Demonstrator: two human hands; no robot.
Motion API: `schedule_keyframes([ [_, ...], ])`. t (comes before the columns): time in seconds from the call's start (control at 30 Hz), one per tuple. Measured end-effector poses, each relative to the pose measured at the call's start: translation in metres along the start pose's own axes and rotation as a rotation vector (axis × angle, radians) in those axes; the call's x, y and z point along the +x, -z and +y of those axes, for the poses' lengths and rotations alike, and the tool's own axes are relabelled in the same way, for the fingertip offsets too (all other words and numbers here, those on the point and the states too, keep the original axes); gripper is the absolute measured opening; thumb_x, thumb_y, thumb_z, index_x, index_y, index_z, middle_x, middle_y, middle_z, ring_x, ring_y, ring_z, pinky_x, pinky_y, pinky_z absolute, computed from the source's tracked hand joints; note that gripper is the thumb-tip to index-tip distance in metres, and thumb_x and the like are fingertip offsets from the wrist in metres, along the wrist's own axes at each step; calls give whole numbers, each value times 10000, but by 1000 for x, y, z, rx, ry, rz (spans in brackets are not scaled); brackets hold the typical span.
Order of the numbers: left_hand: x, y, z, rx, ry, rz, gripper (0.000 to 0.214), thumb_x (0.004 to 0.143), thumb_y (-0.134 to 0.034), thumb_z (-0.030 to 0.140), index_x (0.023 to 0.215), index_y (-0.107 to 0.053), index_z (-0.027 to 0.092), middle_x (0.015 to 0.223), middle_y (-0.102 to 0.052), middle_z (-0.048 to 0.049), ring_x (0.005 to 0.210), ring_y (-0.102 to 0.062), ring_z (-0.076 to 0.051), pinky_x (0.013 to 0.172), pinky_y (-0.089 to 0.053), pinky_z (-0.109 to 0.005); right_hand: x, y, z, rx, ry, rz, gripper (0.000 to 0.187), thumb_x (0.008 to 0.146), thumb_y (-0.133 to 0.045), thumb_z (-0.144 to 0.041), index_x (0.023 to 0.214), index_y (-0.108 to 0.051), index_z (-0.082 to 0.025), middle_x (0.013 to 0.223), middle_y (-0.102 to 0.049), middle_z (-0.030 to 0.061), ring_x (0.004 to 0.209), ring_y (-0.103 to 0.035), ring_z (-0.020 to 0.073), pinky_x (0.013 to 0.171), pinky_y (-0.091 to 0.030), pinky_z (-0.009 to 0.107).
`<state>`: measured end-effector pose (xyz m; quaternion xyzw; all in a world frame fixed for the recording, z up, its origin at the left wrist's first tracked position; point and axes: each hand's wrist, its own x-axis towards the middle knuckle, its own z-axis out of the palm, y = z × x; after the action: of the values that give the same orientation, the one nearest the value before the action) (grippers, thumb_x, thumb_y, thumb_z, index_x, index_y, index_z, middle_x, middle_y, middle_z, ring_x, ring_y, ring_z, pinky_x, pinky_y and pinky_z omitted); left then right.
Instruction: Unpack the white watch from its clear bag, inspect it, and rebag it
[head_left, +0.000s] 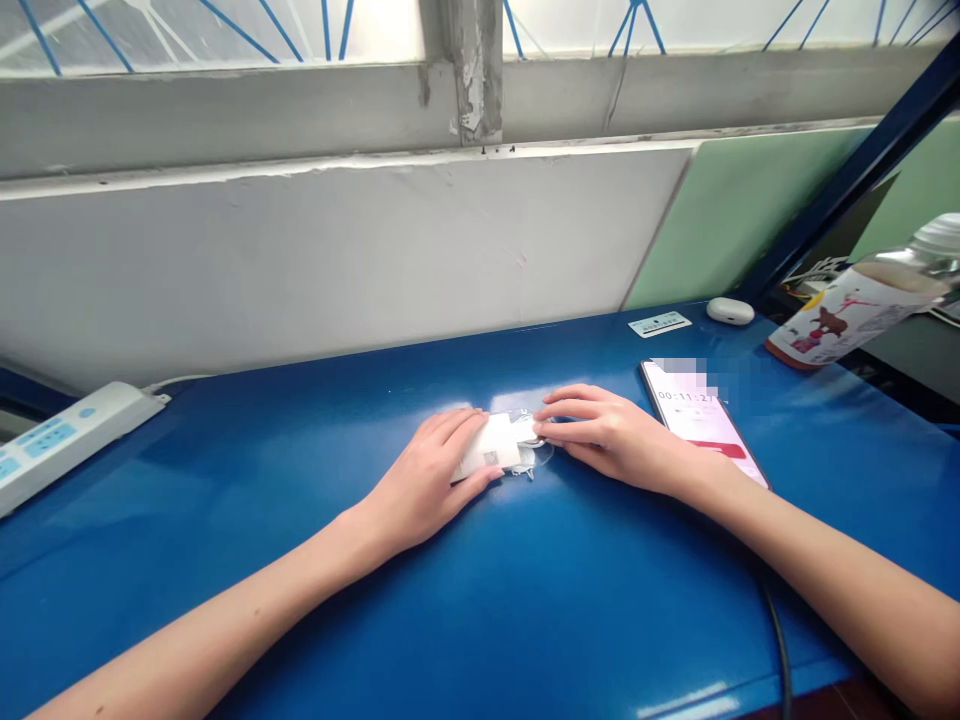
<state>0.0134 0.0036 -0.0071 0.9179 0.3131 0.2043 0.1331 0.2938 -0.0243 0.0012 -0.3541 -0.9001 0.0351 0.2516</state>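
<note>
A small white box [487, 445] with a grey printed patch lies low over the blue table. My left hand [431, 475] grips it from the left, fingers on top and thumb along the near edge. At the box's right end is a white cable [534, 440], loosely looped. Under and around it shows a clear plastic wrapper [525, 468]. My right hand [600, 435] has its fingertips closed on the white cable beside the box. Exactly what lies between those fingertips is partly hidden.
A phone [697, 420] showing a timer lies beyond my right wrist. Behind it are a card [660, 324] and a white earbud case [730, 311]. A bottle [855, 300] leans at the right. At the left edge sits a power strip [67, 440]. A black cord [776, 630] crosses the near right.
</note>
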Motion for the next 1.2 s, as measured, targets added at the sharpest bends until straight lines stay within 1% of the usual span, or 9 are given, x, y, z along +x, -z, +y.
schedule_keyframes([
  [0.13,-1,-1,-1,44,-13,-11,501,987,-520,448,1377,-476,137,1383,-563,-180,1290,-511,-332,1062,-445,-530,1,-4,-6,6,-18,-44,305,976,-492,-147,1212,-679,-199,1231,-693,106,1241,-564,276,997,-527,449],
  [0.33,-1,-2,-2,50,-8,0,502,980,-534,452,1370,-489,140,1377,-570,-179,1294,-509,-333,1060,-452,-525,3,-3,-19,20,-43,-83,332,979,-485,-174,1275,-634,-204,1322,-640,122,1277,-542,288,1021,-518,470],
  [0.47,-1,-4,-2,53,-1,6,494,979,-536,462,1354,-504,142,1381,-567,-182,1301,-508,-332,1066,-446,-529,1,1,-17,-32,-75,-63,319,986,-492,-237,1270,-626,-178,1395,-573,156,1331,-489,314,1067,-473,516],
  [0.57,-2,-4,-2,44,3,14,487,975,-539,471,1348,-507,160,1379,-570,-172,1303,-508,-329,1062,-450,-532,0,3,-17,-62,-121,-47,299,984,-498,-257,1221,-647,-153,1388,-574,169,1353,-463,330,1087,-454,522],
  [0.67,-2,-5,-3,37,7,18,483,973,-540,471,1344,-509,163,1372,-574,-170,1306,-503,-329,1060,-451,-533,0,1,-20,-47,-134,-84,302,990,-489,-285,1193,-656,-135,1390,-570,181,1370,-445,338,1102,-440,524],
  [0.77,-2,-5,-3,33,4,21,475,976,-527,477,1334,-516,164,1364,-579,-170,1302,-503,-331,1055,-453,-537,0,-3,-25,7,-145,-131,352,1000,-468,-314,1252,-618,-118,1444,-517,198,1388,-424,336,1113,-426,524],
  [0.93,-2,-4,-2,27,-5,11,480,985,-499,483,1343,-513,164,1370,-571,-176,1300,-501,-335,1057,-450,-542,3,-7,-34,103,-159,-167,428,1001,-467,-352,1350,-543,-117,1567,-352,207,1467,-289,338,1143,-370,539],
  [1.1,0,-2,1,64,-17,-40,493,1006,-447,489,1348,-504,138,1401,-542,-190,1334,-468,-332,1081,-430,-534,5,-7,-39,127,-179,-252,430,996,-473,-412,1300,-582,-128,1611,-270,185,1503,-172,339,1170,-323,523],
  [1.2,1,-1,2,107,-32,-75,523,1025,-390,498,1379,-479,123,1443,-509,-195,1381,-428,-325,1111,-399,-522,3,-4,-37,95,-184,-286,481,996,-465,-443,1364,-546,-144,1629,-227,168,1511,-123,338,1178,-303,528],
])
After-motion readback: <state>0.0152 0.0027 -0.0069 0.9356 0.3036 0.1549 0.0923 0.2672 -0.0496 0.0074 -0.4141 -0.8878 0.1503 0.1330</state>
